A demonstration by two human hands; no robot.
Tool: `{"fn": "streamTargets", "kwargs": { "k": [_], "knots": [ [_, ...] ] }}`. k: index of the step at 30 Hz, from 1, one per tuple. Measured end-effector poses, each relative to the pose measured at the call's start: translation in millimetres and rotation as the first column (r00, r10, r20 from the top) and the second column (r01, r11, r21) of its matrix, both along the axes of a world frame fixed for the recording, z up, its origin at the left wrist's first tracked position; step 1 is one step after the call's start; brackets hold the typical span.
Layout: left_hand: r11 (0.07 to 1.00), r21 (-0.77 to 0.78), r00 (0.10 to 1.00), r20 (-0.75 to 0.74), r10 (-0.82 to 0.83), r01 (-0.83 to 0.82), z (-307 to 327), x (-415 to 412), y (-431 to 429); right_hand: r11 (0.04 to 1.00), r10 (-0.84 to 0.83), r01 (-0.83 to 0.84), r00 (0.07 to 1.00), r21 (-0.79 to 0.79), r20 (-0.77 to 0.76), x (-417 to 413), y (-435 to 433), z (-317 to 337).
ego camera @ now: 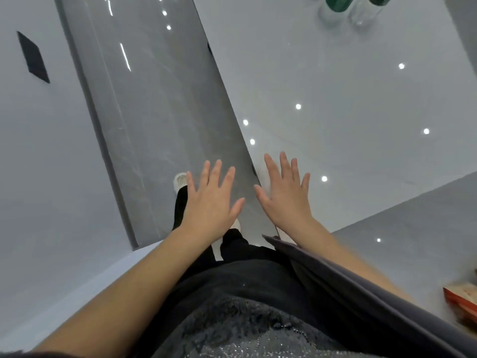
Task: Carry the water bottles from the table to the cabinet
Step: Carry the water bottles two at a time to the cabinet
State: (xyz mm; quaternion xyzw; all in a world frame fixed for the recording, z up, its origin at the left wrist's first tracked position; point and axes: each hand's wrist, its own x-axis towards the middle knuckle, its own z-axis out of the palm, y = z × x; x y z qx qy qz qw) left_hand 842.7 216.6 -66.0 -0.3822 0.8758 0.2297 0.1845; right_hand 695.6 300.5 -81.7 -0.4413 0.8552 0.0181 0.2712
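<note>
Two clear water bottles with green labels stand at the top right on the glossy white table (335, 99): one bottle (335, 6) on the left, the other bottle (369, 9) beside it, both cut off by the frame's top edge. My left hand (211, 200) is held flat with fingers spread over the dark floor strip. My right hand (284, 195) is also flat and spread, above the table's near edge. Both hands hold nothing and are far from the bottles. No cabinet can be told apart in this view.
A glossy grey floor strip (144, 99) runs between the table and a white surface (38, 151) on the left, which carries a small black panel (32, 56). An orange-and-white box (462, 301) lies at the right edge. My legs and a white shoe (180, 180) show below.
</note>
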Motion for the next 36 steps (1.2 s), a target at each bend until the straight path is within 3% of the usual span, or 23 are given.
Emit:
{"fn": "streamTargets", "kwargs": {
  "k": [11,21,25,31,36],
  "knots": [
    [0.945,-0.029,0.945,-0.026,-0.326,0.325,-6,-29,-176,0.922,-0.381,0.381,0.924,0.061,-0.016,-8,-134,-6],
    [0.854,-0.095,0.852,-0.070,-0.518,0.511,-8,-104,-264,0.801,-0.597,0.598,0.802,-0.032,0.028,-34,-198,-4],
    [0.794,-0.133,0.799,-0.022,-0.601,0.593,-16,-152,-291,0.737,-0.669,0.671,0.741,-0.086,0.046,-67,-217,-7],
    [0.754,-0.155,0.764,0.007,-0.645,0.638,-22,-229,-334,0.628,-0.761,0.767,0.641,-0.132,0.102,-140,-249,-14],
    [0.784,-0.117,0.781,-0.084,-0.619,0.609,-29,-281,-353,0.514,-0.818,0.833,0.548,-0.204,0.178,-194,-270,-11]
  ]
}}
